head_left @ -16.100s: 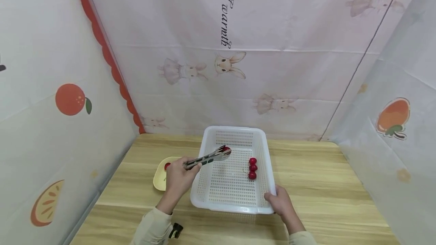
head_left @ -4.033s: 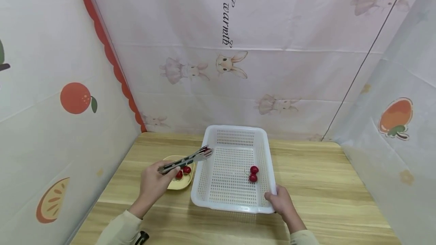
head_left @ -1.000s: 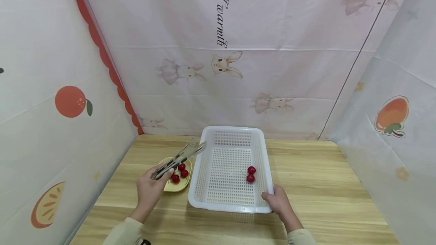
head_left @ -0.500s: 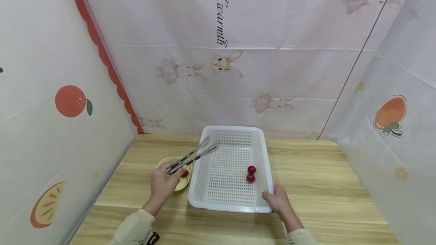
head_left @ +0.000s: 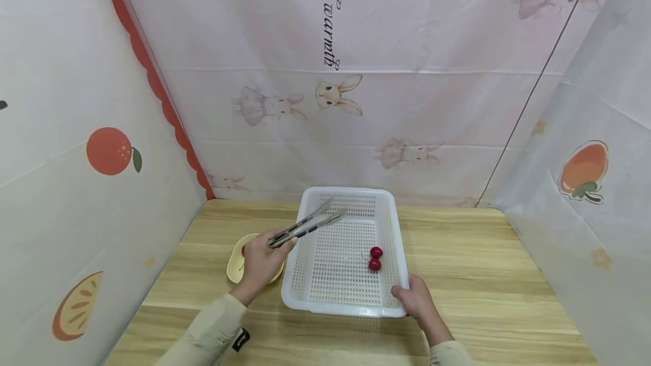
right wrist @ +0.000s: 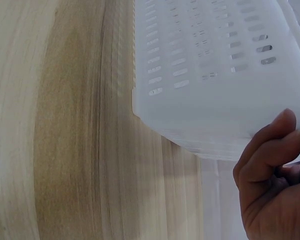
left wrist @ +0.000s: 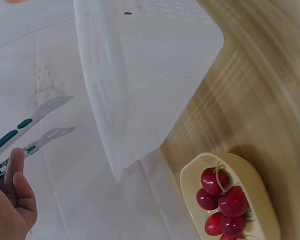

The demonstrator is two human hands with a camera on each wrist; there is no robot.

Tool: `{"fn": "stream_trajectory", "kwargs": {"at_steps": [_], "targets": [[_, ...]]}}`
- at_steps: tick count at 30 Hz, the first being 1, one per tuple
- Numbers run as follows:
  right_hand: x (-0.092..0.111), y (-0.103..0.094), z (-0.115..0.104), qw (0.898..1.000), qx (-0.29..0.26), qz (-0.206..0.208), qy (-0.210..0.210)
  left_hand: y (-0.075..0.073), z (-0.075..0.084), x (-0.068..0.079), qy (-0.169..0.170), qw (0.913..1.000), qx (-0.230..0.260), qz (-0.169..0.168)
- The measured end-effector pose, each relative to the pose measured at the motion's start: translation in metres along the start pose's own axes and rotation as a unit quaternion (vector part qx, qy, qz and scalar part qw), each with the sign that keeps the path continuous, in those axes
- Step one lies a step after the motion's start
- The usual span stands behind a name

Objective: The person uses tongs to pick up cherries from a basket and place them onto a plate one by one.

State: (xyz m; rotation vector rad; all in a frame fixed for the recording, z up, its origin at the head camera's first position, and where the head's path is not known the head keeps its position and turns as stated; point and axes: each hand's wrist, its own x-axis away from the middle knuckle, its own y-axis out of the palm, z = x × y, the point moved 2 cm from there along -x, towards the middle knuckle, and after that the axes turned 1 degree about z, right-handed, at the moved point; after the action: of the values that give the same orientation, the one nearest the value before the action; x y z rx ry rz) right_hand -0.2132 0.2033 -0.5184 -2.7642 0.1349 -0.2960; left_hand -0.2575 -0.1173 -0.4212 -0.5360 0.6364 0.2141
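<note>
My left hand [head_left: 260,261] holds metal tongs [head_left: 311,229] with dark grip inserts by their handle end. The tongs' arms are spread, with nothing between their tips, over the left part of a white perforated plastic basket [head_left: 341,275]. Two red cherries [head_left: 374,265] lie together on the basket's floor, towards its right wall. At the basket's near right corner, my right hand [head_left: 418,300] grips the rim, thumb inside. Partly hidden behind my left hand is a yellow bowl [head_left: 235,271]; the left wrist view shows several cherries [left wrist: 233,201] with stems in it.
The wooden table [head_left: 468,275] extends around the basket and the bowl. Printed cloth walls [head_left: 285,168] enclose the table at the back, left and right. The bowl stands close beside the basket's left side.
My left hand has moved right with the spread tongs, from over the yellow bowl to over the basket. Earlier the tongs held a cherry, and the basket held three loose ones. My right hand stays put.
</note>
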Motion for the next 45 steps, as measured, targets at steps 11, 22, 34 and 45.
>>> {"fn": "stream_trajectory", "kwargs": {"at_steps": [11, 22, 34, 45], "targets": [[0.000, 0.001, -0.001, 1.000, -0.004, -0.004, -0.007, 0.018, 0.004, -0.014, 0.002, 0.9990, -0.004, -0.044], [0.000, 0.000, -0.001, 1.000, 0.002, 0.001, -0.008, 0.037, 0.011, -0.023, 0.025, 0.9925, -0.021, -0.118], [0.000, 0.001, 0.000, 1.000, 0.000, -0.001, -0.012, 0.055, 0.022, -0.027, 0.008, 0.9782, -0.015, -0.207], [0.000, -0.001, 0.002, 1.000, -0.004, 0.000, -0.013, 0.076, 0.022, -0.032, -0.022, 0.9692, -0.023, -0.244]]}}
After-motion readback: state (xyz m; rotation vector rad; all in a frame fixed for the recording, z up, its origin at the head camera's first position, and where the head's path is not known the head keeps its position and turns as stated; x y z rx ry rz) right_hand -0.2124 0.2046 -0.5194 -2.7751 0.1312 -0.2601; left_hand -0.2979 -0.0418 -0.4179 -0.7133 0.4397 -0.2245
